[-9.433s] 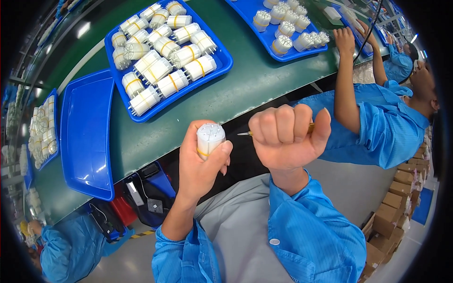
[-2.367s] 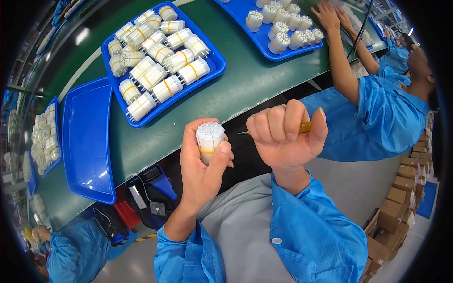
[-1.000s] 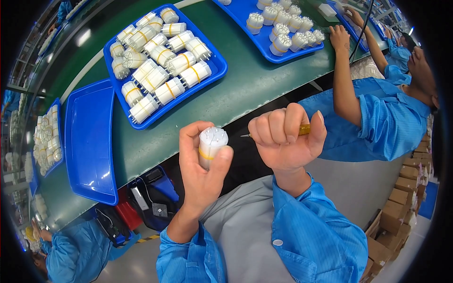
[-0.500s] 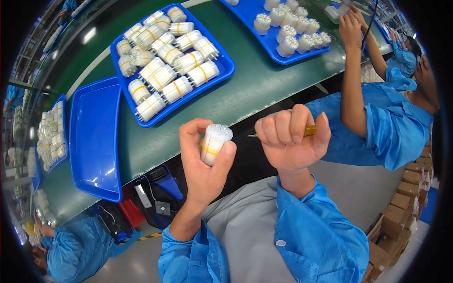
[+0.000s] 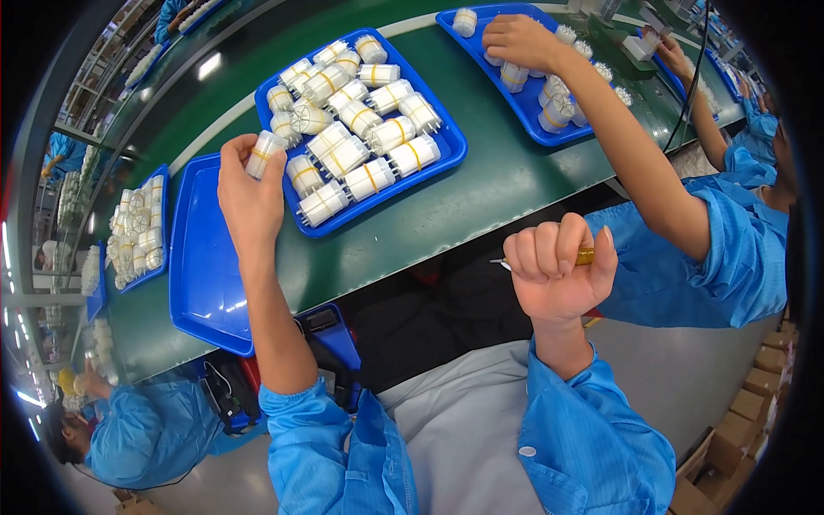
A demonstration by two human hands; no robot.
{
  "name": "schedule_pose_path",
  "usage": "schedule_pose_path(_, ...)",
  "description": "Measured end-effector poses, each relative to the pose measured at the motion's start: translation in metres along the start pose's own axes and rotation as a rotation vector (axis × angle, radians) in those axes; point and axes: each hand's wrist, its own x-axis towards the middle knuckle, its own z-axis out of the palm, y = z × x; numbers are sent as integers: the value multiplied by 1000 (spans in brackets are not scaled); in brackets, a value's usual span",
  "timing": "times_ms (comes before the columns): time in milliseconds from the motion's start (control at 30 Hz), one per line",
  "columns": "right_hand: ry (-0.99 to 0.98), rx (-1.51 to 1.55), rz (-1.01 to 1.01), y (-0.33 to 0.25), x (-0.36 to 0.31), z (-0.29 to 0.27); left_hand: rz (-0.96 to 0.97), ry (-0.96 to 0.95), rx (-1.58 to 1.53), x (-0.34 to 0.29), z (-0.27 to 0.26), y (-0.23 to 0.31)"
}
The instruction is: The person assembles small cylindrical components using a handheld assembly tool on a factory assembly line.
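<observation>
My left hand (image 5: 249, 199) grips a white plastic cylinder (image 5: 267, 153) with a yellow band, between thumb and fingers. It is over the far edge of a bare blue tray (image 5: 204, 266), beside the left rim of a blue tray (image 5: 458, 153) full of similar banded cylinders (image 5: 369, 178). Curled into a fist, my right hand (image 5: 558, 276) holds a slim tool with a yellow handle (image 5: 585, 257). Its thin metal tip points left, in front of the green table's edge. The fingers hide the tool's middle, so its exact kind cannot be told.
On the right, a co-worker's hand (image 5: 525, 41) reaches over another blue tray (image 5: 549, 137) of cylinders. A further loaded tray (image 5: 163, 242) lies at left, near another person in blue (image 5: 154, 438). The green table (image 5: 378, 249) runs across; cardboard boxes (image 5: 730, 429) stand at lower right.
My left hand has carried the cylinder from in front of me up and left to the trays. My right hand still holds the tool. The co-worker's hand now reaches over the right tray.
</observation>
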Motion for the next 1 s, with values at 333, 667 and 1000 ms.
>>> schedule_pose_path(333, 27, -19, -21, -5, 2, -4, 117, -379, 291, 41, 5, -7)
schedule_pose_path(667, 58, -339, -140, -18, 26, -15, 259, -488, 365, 46, 0, -14)
schedule_pose_path(1000, 571, -1976, 17, -52, 94, -64, 144, -427, 283, 46, 3, -18)
